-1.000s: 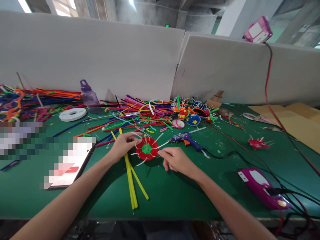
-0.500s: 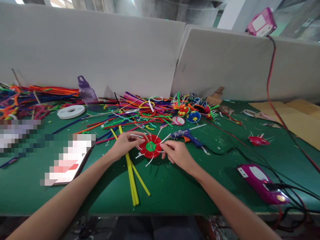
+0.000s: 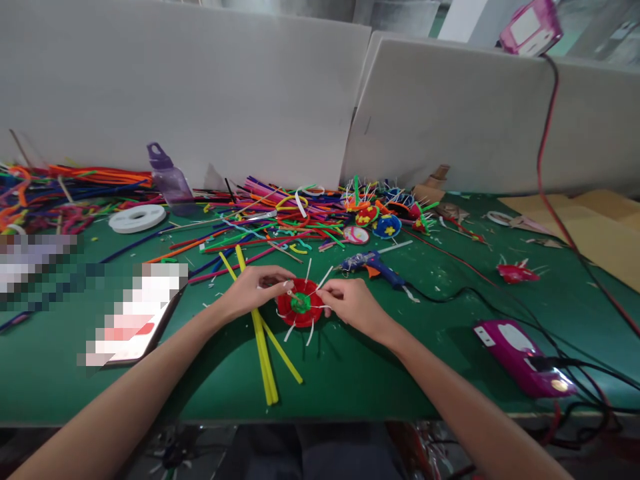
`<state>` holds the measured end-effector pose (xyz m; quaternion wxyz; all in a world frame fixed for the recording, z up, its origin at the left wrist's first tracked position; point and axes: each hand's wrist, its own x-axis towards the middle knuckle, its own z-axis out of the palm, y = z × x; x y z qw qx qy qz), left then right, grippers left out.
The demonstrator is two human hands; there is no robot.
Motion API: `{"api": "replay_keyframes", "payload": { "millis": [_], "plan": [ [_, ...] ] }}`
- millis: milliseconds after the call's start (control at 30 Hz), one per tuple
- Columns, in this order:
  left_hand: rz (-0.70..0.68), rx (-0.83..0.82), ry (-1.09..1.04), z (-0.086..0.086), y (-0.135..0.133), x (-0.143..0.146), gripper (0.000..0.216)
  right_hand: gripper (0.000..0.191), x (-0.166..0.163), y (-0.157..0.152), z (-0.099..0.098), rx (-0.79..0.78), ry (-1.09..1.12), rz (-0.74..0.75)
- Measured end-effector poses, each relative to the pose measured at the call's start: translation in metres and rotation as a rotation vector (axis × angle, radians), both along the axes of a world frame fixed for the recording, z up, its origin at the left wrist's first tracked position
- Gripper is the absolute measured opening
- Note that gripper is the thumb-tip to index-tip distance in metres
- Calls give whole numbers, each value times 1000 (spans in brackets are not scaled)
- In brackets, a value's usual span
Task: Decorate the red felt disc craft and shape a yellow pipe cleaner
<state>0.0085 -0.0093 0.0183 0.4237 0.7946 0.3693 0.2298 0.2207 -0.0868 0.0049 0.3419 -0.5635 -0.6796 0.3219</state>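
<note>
Yellow sticks are lying under the left wrist, probably for easy reach. The left hand is half curling, pinching the red flower at its left side; whether by rim or wooden stick, I cannot tell. The flower is facing up between both hands, likely keeping its white strips free. The right hand is pressing thumb against forefinger at the right edge, seemingly pinching a strip. Beyond, a glue gun is lying close.

Two hands, one green-centred red disc, three yellow pipe cleaners; one glue gun, one bottle
</note>
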Motion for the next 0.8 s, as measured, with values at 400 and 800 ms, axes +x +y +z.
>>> {"api": "replay_keyframes", "payload": {
  "millis": [400, 800],
  "plan": [
    [-11, 26, 26, -8, 4, 0, 25, 28, 0, 1, 0, 36, -34, 14],
    [-15, 43, 29, -13, 9, -1, 22, 30, 10, 0, 16, 170, 418, -292]
  ]
}}
